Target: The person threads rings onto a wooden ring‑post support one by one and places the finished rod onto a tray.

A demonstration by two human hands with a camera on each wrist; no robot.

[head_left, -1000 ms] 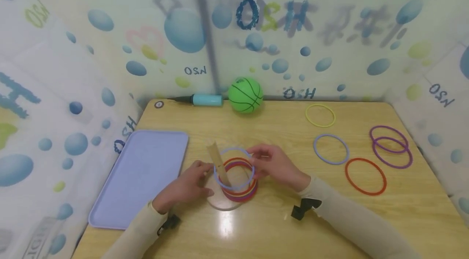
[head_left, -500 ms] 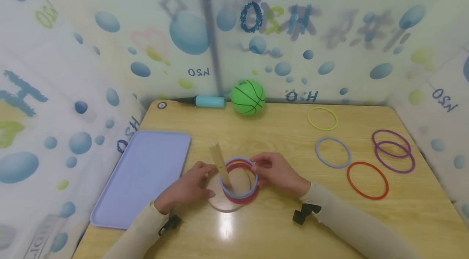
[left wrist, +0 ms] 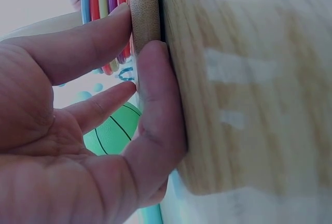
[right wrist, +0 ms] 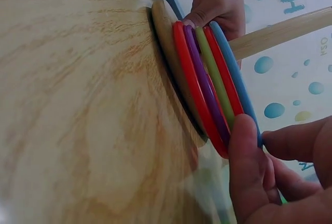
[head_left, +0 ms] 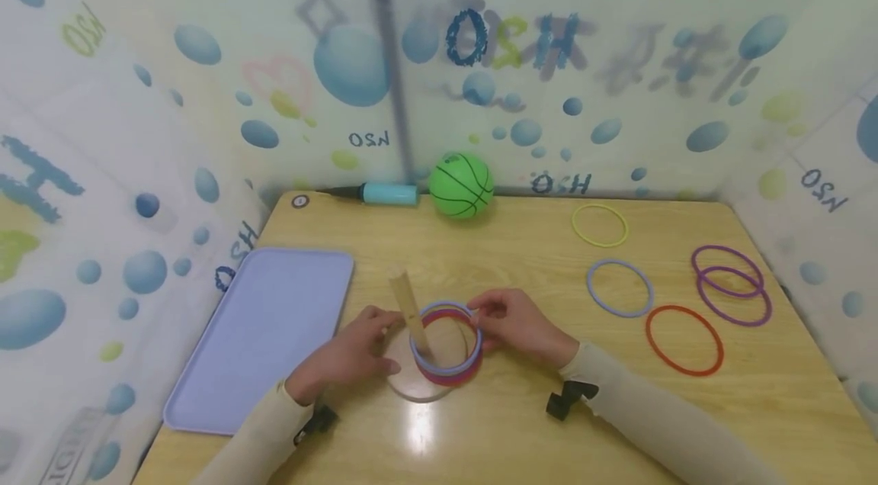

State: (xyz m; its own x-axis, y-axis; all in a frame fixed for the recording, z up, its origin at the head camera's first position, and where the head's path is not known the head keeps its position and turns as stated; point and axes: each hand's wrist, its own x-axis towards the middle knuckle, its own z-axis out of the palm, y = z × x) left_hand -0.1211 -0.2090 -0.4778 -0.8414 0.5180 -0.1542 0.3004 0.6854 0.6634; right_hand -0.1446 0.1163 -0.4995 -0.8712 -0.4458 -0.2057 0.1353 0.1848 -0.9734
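Observation:
My left hand [head_left: 348, 355] pinches the edge of a round wooden base [left wrist: 145, 14], one digit on its top face and another at its lower rim. A wooden post [head_left: 409, 315] rises from this base. Around the post lies a stack of coloured rings, with a blue ring [right wrist: 233, 73] on top. Beneath it come a red ring, a yellow-green ring [right wrist: 213, 73], a purple ring and another red ring [right wrist: 188, 73] nearest the base. My right hand [head_left: 524, 327] pinches the blue ring at the stack's right side.
A lavender tray [head_left: 261, 340] lies left of the base. Farther back are a blue pump [head_left: 389, 194] and a green ball [head_left: 461, 186]. Loose rings lie at right: yellow [head_left: 575, 232], blue [head_left: 588, 285], red [head_left: 648, 332] and two overlapping purple ones [head_left: 700, 288].
The blue ring has come down around the post from a raised, tilted position onto the stack, with my right hand following it down. My left hand has stayed at the base.

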